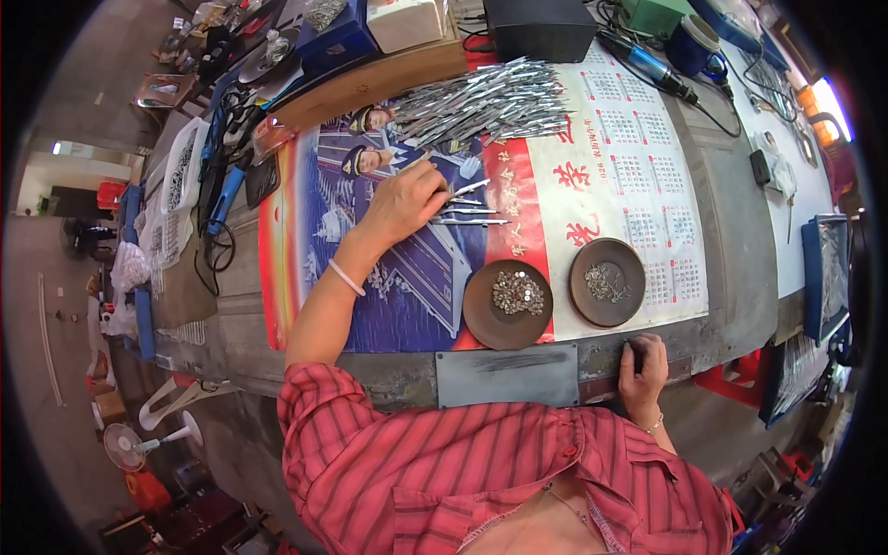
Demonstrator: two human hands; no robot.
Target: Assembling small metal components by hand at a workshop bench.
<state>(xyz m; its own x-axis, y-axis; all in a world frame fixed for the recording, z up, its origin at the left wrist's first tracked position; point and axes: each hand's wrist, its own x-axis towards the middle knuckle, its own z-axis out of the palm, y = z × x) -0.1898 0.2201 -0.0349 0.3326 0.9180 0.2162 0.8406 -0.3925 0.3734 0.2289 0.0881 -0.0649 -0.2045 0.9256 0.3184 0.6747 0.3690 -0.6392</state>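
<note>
My left hand (404,203) is over the poster with its fingers bent together around the ends of slender silver metal rods (472,220). Several of these rods fan out to the right from under the fingertips. Beyond them is a big heap of similar pointed rods (490,97). My right hand (645,372) rests at the table's near edge, its fingers curled in; whatever they may hold is too small to make out. Close to it are two round brown dishes. The left dish (481,324) contains small shiny round pieces (518,292), the right dish (632,264) tiny silver wire-like bits (606,281).
A printed calendar poster (370,324) covers the tabletop. Along the back stand a wooden box (370,88), a black box (541,32) and a blue mug (696,48). A grey plate (507,375) lies at the front edge. Pliers and a white tray (185,166) are at left.
</note>
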